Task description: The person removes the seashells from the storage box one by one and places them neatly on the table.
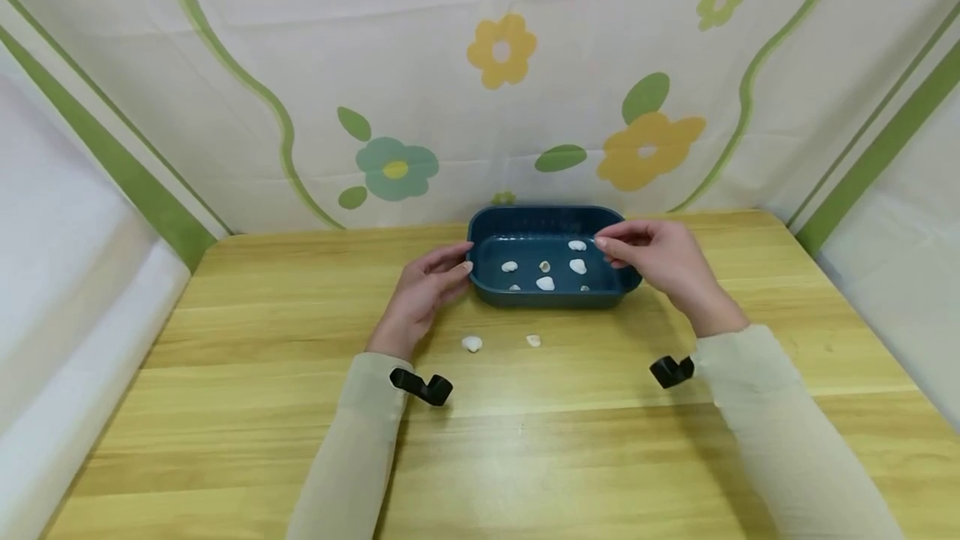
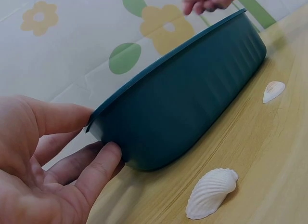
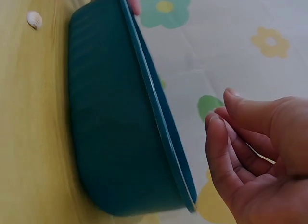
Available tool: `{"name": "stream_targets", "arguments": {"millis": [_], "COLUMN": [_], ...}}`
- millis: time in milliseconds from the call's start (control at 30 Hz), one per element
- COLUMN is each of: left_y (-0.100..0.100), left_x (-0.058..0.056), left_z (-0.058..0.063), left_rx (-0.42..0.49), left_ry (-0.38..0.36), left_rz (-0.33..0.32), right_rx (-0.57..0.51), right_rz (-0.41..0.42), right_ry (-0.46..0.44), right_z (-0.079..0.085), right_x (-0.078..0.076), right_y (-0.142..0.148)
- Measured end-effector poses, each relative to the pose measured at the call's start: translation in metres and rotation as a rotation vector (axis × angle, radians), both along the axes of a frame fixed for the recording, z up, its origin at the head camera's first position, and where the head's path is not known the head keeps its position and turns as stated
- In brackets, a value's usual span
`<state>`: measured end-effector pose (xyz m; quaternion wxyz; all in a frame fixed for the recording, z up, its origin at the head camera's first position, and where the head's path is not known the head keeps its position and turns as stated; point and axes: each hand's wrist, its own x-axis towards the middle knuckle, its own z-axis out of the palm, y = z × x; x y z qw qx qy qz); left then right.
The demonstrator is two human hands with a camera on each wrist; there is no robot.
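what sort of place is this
Probably a makeshift tabletop filming corner, though I can't be sure: flowered cloth hangs behind a wood-look table, and a black device sits at each cuff.

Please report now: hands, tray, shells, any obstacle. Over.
Left hand touching tray; right hand at its right end, apparently empty. Shells inside, two shells on table. No obstacle seen.

No text, label, brand, number or sign readable across 3 views.
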<state>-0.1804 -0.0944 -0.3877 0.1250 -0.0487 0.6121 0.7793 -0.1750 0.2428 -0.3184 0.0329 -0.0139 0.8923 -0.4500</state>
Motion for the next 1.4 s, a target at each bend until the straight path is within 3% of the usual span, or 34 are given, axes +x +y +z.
{"name": "stream_targets", "arguments": {"millis": [233,533,867,1400], "left_y": [-0.001,0.001,0.001,0.001], "left_x": [0.000,0.000,0.001,0.000], "left_z": [-0.002,-0.001,-0.001,-0.002], "left_rx": [0.000,0.020,0.014,0.015], "left_ry": [-0.002,-0.011,-0.011,-0.008], "left_rz": [0.007,0.019,0.021,0.027], "right_rx": [0.007,-0.052,-0.005,0.139], "right_rz": [-0.011,-0.046,-0.151,-0.160], "right_ry": [-0.018,-0.052,-0.062,-0.050], "right_z": [-0.007,-0.016,-0.033,-0.044], "right_x": [-0.030,-0.048,-0.060,-0.067], "right_y": [-0.016,-0.036,-0.047,-0.048]}}
